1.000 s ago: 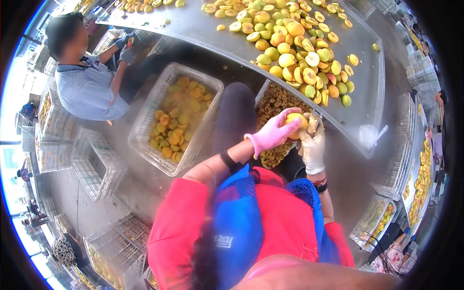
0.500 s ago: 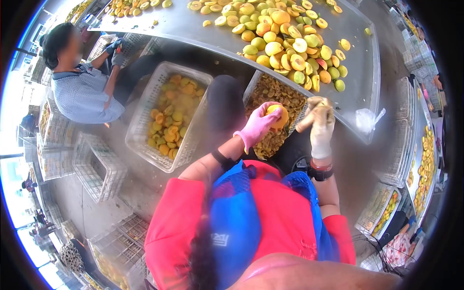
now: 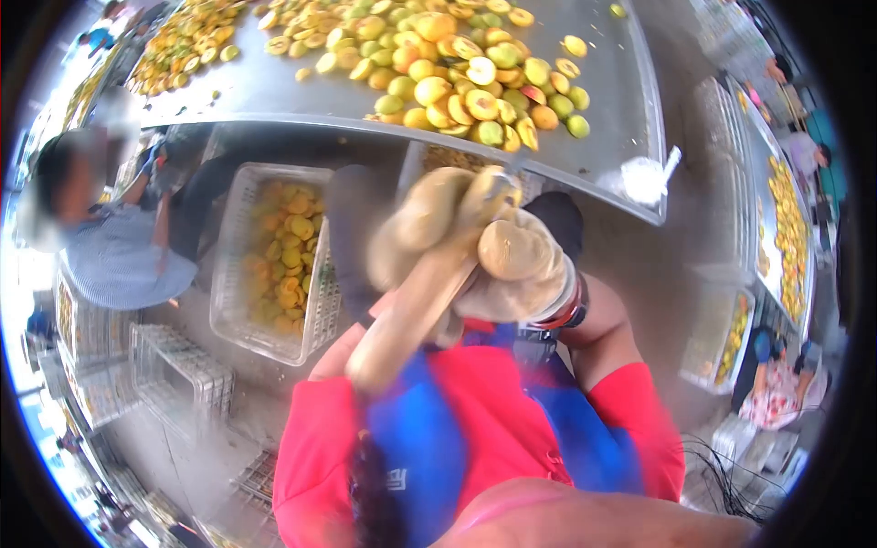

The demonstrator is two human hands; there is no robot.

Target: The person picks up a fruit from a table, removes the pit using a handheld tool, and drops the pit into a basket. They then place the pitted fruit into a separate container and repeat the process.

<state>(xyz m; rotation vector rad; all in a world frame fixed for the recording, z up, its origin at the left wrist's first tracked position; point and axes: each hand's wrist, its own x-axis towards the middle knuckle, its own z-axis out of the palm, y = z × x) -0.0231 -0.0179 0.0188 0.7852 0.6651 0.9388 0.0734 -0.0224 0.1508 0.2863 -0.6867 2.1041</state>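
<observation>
Right hand (image 3: 498,251) clamped round the wooden-handled tool (image 3: 402,329), raised near the face, just short of the steel table (image 3: 274,91), so a slip could jab; left hand hidden, grip unknowable.

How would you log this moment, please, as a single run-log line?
right hand: gloved, close to camera, gripping wooden-handled tool | left hand: out of view | metal table: fruit pile | crate: fruit halves
</observation>
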